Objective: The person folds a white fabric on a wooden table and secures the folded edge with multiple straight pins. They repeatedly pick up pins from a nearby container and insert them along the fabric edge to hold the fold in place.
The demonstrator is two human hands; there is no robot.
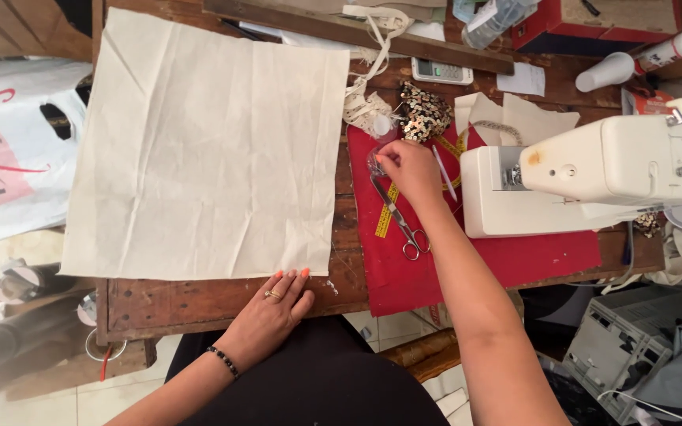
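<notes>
I see my left hand (271,309) resting flat at the lower middle of the frame, fingers released and spread, their tips on the near edge of the cream cloth (207,150). That light press looks meant to keep the sheet from sliding, since it lies smoothed out over the left half of the bench (199,304) with its near hem just short of the bench edge.

My right hand (408,170) reaches to mid-frame, fingers pinched on something small and clear over the red cloth (404,276); I cannot tell what it is. The scissors (400,221) lie closed just below that hand, handles toward me, within easy reach, beside a yellow tape measure (388,217). A heap of sequined trim (424,114) sits just above.

Open room is scarce on the right: the white sewing machine (578,181) fills it and overhangs the red cloth. The bare wood strip along the near edge is the only free lane, and the cream cloth hangs past the bench at upper left.
</notes>
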